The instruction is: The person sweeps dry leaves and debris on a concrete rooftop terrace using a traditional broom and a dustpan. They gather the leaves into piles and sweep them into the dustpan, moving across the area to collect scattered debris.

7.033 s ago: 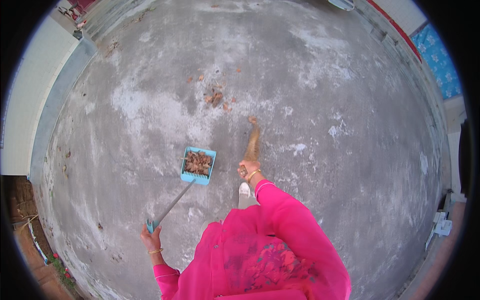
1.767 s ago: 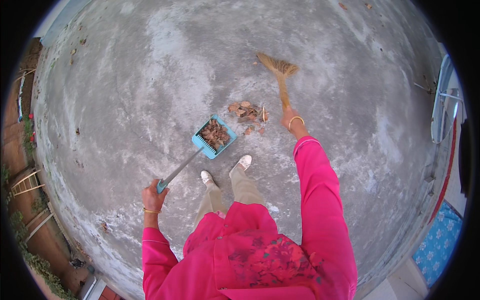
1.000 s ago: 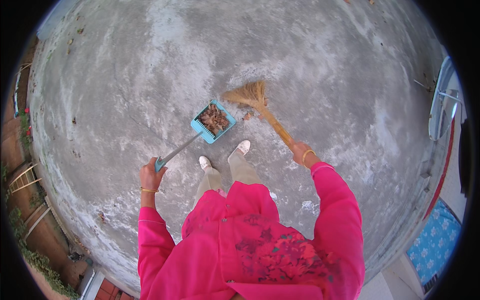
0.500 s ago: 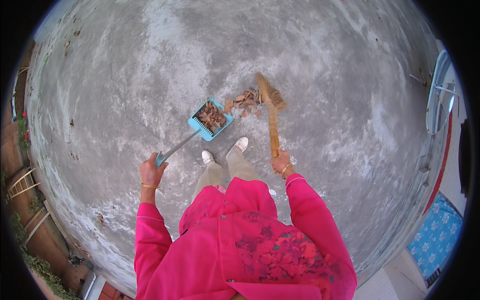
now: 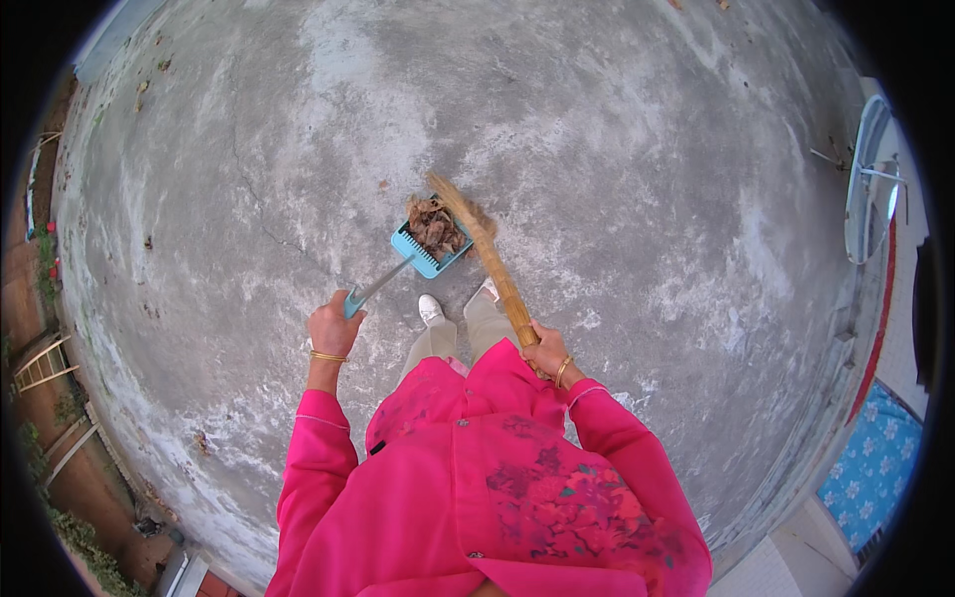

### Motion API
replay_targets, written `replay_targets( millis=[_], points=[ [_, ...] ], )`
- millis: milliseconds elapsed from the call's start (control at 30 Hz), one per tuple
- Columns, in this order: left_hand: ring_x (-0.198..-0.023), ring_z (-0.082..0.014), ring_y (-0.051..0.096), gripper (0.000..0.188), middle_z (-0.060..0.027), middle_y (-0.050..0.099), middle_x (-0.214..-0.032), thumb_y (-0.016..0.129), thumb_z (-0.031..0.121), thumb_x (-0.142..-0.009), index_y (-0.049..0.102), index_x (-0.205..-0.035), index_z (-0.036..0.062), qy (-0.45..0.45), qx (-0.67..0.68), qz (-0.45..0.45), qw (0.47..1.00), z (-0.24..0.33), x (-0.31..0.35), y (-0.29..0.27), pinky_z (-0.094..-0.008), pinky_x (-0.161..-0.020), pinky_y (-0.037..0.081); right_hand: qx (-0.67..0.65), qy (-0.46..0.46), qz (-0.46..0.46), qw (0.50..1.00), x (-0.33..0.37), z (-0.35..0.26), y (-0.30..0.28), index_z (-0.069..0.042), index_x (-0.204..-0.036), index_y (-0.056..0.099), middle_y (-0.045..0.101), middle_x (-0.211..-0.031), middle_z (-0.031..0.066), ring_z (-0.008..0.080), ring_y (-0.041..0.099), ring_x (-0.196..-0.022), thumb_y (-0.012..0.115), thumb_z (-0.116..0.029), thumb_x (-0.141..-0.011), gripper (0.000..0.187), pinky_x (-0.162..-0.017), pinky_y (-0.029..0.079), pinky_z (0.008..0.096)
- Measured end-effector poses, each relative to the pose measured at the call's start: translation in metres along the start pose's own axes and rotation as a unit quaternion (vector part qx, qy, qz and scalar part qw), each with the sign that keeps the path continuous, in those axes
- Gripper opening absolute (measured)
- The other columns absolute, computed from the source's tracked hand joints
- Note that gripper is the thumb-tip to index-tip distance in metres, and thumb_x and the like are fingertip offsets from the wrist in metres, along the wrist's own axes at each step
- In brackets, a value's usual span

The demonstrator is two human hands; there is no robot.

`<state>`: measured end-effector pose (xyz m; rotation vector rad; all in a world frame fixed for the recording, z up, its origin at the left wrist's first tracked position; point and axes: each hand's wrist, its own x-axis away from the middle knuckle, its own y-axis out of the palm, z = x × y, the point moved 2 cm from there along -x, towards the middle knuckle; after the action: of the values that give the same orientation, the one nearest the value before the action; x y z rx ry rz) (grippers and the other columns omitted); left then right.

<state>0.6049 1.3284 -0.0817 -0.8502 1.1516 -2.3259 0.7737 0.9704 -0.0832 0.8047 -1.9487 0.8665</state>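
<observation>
My left hand [image 5: 332, 328] grips the grey handle of a long-handled blue dustpan [image 5: 426, 251] that rests on the concrete roof floor [image 5: 617, 179] just ahead of my white shoes [image 5: 430, 308]. Brown dry leaves [image 5: 434, 223] fill the pan. My right hand [image 5: 546, 350] holds a straw broom [image 5: 485, 255] by its stick, and its bristles lie against the right edge of the pan, over the leaves. Pink sleeves cover both arms, with a gold bangle on each wrist.
A few stray leaves [image 5: 151, 242] dot the floor at left. A low parapet [image 5: 836, 398] edges the roof at right, with a satellite dish [image 5: 867, 179] beyond it and a blue patterned surface [image 5: 875, 468] below. Ladders and plants [image 5: 50, 378] show past the left edge.
The broom swept leftward from the loose pile into the dustpan, pushing the leaves in. My right hand drew in closer to my body; the left hand kept hold of the dustpan.
</observation>
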Motion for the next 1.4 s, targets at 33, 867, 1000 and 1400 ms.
replay_targets(
  millis=[33, 867, 1000, 1400],
  points=[
    [-0.063, -0.0344, 0.060, 0.039, -0.0148, 0.061, -0.066, 0.073, 0.024, -0.061, 0.058, -0.095, 0.0126, 0.004, -0.001, 0.006, 1.000, 0.000, 0.002, -0.001, -0.0436, -0.055, 0.046, 0.033, 0.020, -0.005, 0.999, -0.002, -0.001, 0.003, 0.001, -0.128, 0.038, 0.055, -0.057, 0.0082, 0.0158, 0.051, -0.040, 0.061, -0.003, -0.063, 0.068, -0.036, 0.040, 0.0286],
    [-0.060, -0.0334, 0.058, 0.036, -0.0136, 0.059, -0.064, 0.074, 0.022, -0.064, 0.059, -0.095, 0.0115, 0.006, 0.100, 0.055, 0.993, -0.078, 0.079, -0.024, -0.0399, -0.051, 0.044, -0.130, -0.046, 0.126, 0.982, 0.016, 0.060, 0.041, 0.001, -0.121, 0.043, 0.053, -0.059, 0.0076, 0.0139, 0.049, -0.041, 0.059, 0.001, -0.067, 0.056, -0.035, 0.038, 0.0279],
    [-0.061, -0.0335, 0.058, 0.035, -0.0142, 0.059, -0.067, 0.073, 0.020, -0.064, 0.059, -0.094, 0.0109, 0.027, 0.056, 0.039, 0.997, -0.094, 0.093, -0.037, -0.0396, -0.052, 0.044, -0.357, 0.057, 0.052, 0.931, 0.010, 0.047, 0.077, -0.001, -0.099, 0.051, 0.052, -0.060, 0.0057, 0.0153, 0.051, -0.043, 0.057, -0.001, -0.071, 0.029, -0.034, 0.040, 0.0299],
    [-0.056, -0.0336, 0.057, 0.035, -0.0144, 0.057, -0.059, 0.074, 0.019, -0.061, 0.059, -0.092, 0.0088, 0.007, 0.030, 0.039, 0.999, -0.136, 0.125, -0.047, -0.0398, -0.049, 0.044, -0.474, 0.000, -0.005, 0.881, -0.009, -0.008, 0.147, -0.003, -0.099, 0.049, 0.054, -0.065, 0.0072, 0.0164, 0.054, -0.046, 0.057, -0.004, -0.072, 0.028, -0.031, 0.039, 0.0289]
  ],
)
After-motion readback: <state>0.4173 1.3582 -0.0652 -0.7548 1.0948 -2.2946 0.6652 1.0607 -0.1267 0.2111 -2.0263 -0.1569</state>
